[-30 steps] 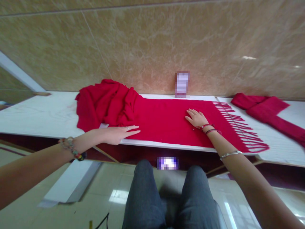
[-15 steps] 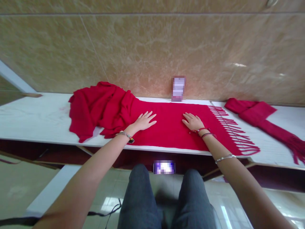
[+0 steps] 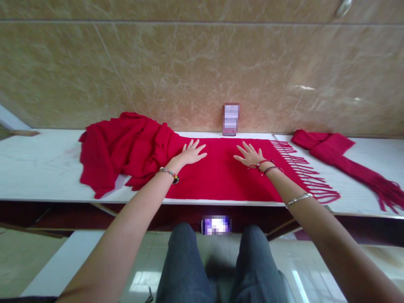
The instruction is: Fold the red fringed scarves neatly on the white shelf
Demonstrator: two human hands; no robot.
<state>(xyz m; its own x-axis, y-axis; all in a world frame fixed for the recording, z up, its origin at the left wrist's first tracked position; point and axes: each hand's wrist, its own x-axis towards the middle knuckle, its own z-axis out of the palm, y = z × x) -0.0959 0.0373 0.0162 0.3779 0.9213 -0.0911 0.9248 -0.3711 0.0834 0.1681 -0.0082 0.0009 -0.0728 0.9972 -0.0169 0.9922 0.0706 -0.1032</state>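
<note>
One bright red scarf (image 3: 221, 181) lies across a white tabletop (image 3: 44, 168), directly ahead of the person. Taking its flat stretch as the clock's centre, with twelve towards the wall, the cloth is smooth and plain in the middle, its near border running close along the table's front edge. At nine o'clock the rest of it is heaped in loose, deep folds (image 3: 126, 155); at three o'clock it finishes in a fringe (image 3: 304, 172) of twisted tassels, spread apart on the white surface.

Both hands lie palm down on the flat part, fingers fanned, gripping nothing. The left hand (image 3: 190, 154) is at ten o'clock, next to the folds; the right hand (image 3: 251, 155) is at two, nearer the fringe.

Below the tabletop, from eight round to four o'clock, run open, dark reddish compartments (image 3: 78, 216); their insides are too dim to read. At six o'clock a glowing, pixelated object (image 3: 216, 225) shows before them; whether it sits inside cannot be told.

Further out at three o'clock is a second, darker red scarf (image 3: 331, 147), folded over itself, its fringe pointing to four. At twelve a pixelated phone-like object (image 3: 231, 120) stands against the brown marbled wall (image 3: 176, 71).
</note>
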